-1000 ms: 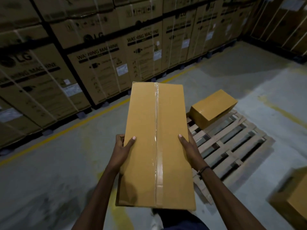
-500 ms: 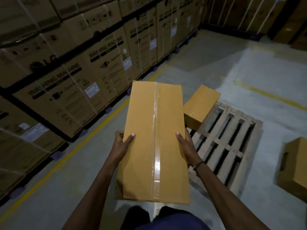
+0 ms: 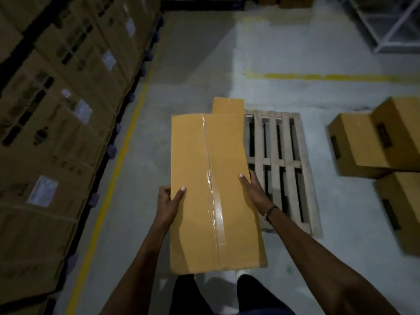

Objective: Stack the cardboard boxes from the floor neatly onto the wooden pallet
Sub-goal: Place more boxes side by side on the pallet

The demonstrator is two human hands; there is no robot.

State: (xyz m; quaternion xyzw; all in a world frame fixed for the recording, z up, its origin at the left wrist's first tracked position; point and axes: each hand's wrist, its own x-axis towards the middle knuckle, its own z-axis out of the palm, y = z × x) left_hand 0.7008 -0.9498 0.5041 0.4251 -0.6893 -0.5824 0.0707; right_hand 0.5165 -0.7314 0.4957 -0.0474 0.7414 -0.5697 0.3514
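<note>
I am carrying a long taped cardboard box (image 3: 213, 192) in mid-frame, my left hand (image 3: 169, 202) and right hand (image 3: 255, 189) each gripping one long side, thumbs on top. The wooden pallet (image 3: 281, 164) is lying just right of centre, with one box (image 3: 227, 105) already resting at its far left corner. More boxes (image 3: 372, 144) are waiting on the floor at the right edge. To place well, I am judging it best to lower it flush beside the loaded box, edges parallel to the slats.

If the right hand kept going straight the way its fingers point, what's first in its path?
Probably the tan cardboard box already on the slatted wooden pallet, beyond the right hand; depth is uncertain.
</note>
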